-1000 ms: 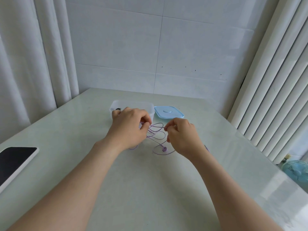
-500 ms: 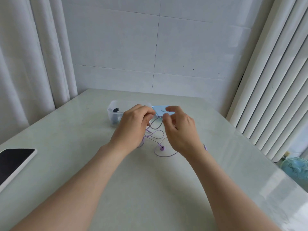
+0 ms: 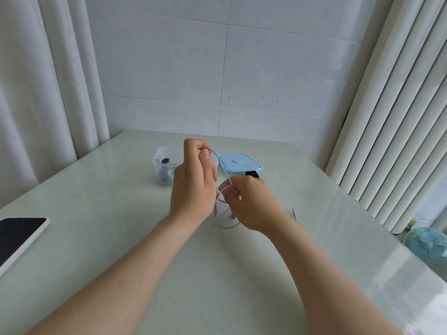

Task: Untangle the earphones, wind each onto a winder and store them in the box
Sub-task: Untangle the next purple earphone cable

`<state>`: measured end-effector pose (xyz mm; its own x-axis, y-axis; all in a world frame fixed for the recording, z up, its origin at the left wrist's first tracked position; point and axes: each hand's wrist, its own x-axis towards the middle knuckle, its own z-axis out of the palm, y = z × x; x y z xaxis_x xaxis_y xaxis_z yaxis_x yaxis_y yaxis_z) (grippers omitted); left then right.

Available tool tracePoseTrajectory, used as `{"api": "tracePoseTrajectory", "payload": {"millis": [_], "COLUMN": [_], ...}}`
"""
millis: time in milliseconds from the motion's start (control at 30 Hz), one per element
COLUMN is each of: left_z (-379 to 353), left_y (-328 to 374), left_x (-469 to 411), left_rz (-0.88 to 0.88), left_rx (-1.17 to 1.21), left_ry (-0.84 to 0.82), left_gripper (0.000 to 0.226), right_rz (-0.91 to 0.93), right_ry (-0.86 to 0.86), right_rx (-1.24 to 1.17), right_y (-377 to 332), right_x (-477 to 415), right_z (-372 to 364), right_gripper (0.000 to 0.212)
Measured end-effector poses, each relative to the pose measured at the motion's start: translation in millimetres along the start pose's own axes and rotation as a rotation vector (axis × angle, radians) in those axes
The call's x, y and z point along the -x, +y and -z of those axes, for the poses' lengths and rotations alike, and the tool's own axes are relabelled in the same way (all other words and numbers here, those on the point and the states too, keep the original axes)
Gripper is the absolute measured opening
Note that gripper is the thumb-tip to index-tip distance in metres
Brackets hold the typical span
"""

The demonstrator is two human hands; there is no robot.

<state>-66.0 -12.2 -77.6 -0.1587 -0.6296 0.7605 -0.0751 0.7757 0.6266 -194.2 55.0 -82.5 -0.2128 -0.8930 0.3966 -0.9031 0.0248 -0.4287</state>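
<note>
Soft, even daylight fills the room, brightest at the right, where it glows through the pleated curtain (image 3: 391, 117). A white sheen of glare lies on the glossy table (image 3: 362, 274) near its right edge. Shadows beneath the forearms are faint and diffuse. The wide lens bows the frame's edges. The thin purple earphone cable (image 3: 223, 169) looks slightly soft.

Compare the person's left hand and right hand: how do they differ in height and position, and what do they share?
The left hand is held higher; the right hand sits lower, close to the table. The left hand overlaps the clear box in view; the right hand lies below the blue lid. Both pinch the same purple earphone cable, which arcs between them.
</note>
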Motion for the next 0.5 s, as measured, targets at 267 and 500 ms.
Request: {"api": "tracePoseTrajectory", "payload": {"millis": [267,500], "left_z": [2,2], "left_y": [-1,-7], "left_x": [-4,-7], "left_rz": [0.163,0.172], "left_rx": [0.022,-0.026], "left_ry": [0.074,0.040], "left_gripper": [0.013,0.022], "right_rz": [-0.021,0.002], "right_ry": [0.044,-0.022], "right_rx": [0.000,-0.470], "right_y": [13,-16], "right_x": [-3,6], "right_z": [1,20], "right_gripper": [0.026,0.041]}}
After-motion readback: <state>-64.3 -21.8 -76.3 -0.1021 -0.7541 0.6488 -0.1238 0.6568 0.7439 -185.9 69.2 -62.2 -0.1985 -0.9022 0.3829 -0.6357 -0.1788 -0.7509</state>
